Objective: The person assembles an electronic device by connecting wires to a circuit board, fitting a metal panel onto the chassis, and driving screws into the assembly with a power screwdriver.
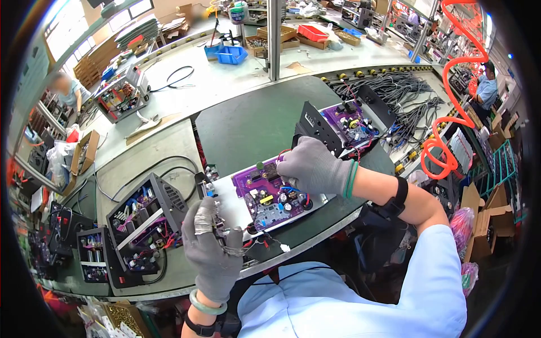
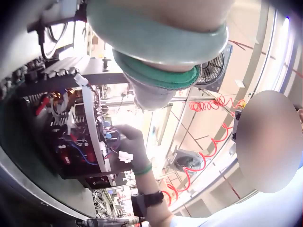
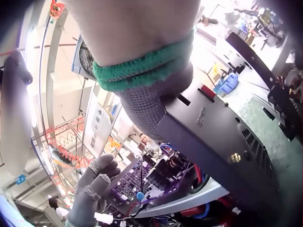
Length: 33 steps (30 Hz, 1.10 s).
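My right hand (image 1: 315, 166), in a grey knitted glove with a green cuff, is over the upper right part of a purple circuit board (image 1: 265, 183), its fingers bent down toward red and blue wires. What these fingers hold is hidden, so I cannot tell. Close by stands an upright black metal panel (image 1: 321, 129), large beside the glove in the right wrist view. A pale metal plate (image 1: 231, 203) extends left from under the board. My left hand (image 1: 211, 248), gloved with tape on a finger, is at the plate's left end, fingers extended and loosely spread near small wires.
Two open black housings (image 1: 149, 219) with electronics stand left. Behind the right hand lies another purple board (image 1: 349, 124), beside a pile of grey cables (image 1: 394, 90). A coiled orange air hose (image 1: 445, 135) hangs at right. Blue bins (image 1: 231, 55) sit at the back; another person (image 1: 486, 90) is far right.
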Available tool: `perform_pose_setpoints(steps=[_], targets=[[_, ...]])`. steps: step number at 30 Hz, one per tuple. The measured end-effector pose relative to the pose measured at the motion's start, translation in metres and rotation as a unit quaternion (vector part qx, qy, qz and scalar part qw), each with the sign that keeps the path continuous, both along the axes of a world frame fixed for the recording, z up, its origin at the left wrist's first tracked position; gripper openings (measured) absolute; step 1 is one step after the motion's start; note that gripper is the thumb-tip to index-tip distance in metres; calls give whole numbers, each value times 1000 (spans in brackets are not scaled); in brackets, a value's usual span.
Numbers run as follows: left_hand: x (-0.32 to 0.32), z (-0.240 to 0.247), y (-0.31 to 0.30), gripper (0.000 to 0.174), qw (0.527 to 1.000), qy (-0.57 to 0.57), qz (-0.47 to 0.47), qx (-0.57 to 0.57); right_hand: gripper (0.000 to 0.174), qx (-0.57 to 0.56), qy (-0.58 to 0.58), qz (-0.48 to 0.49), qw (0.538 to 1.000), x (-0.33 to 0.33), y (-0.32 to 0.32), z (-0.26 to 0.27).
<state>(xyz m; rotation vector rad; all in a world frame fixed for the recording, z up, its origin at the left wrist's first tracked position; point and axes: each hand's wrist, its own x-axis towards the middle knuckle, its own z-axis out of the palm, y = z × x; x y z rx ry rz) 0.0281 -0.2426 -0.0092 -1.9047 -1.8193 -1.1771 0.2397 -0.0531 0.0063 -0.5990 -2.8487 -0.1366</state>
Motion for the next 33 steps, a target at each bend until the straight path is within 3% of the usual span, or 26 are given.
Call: perform_pose_setpoints(steps=[1,2,3,4,5,7,13,15,17,21,23,27,29,33], targets=[[-1,-8,-1,46,1000,-4,0,0,9,-22,-36,-9,999,-2,0,3],[-1,-21,-2,50,984,-174,-36,-33,8,-44,-72,-17,996,-3,0,7],[-3,-32,-4,54,936,-338,-71,-65,8,-45,-76,-16,996,-2,-2,9],[-10,-38,-9,58,926,-342,-79,-138,7,-50,-37,-15,998,2,-5,11],[-11,-44,-12,58,925,-344,-79,-139,7,-55,3,-15,998,5,-6,11],[-10,-53,-14,56,928,-329,-48,-168,7,-68,-14,-18,997,5,-5,9],[-11,-59,-12,53,939,-302,-54,-152,9,-50,-22,-1,999,5,-2,2],[-13,-62,-15,54,937,-308,-52,-154,8,-69,63,12,996,6,-3,1],[-12,-59,-16,54,935,-315,-48,-155,8,-85,60,17,994,6,-4,5],[-6,-48,-13,56,932,-319,-47,-163,10,-77,-1,9,997,1,-5,10],[-6,-50,-11,57,929,-334,-49,-152,9,-5,-104,59,993,-5,-5,14],[-8,-58,-17,56,935,-316,-27,-162,7,-8,-121,67,990,-9,0,11],[-7,-58,-15,73,918,-350,-19,-182,6,-27,-143,78,986,-13,3,16],[-8,-44,-18,73,947,-254,13,-196,5,-39,-162,59,984,-15,4,11]])
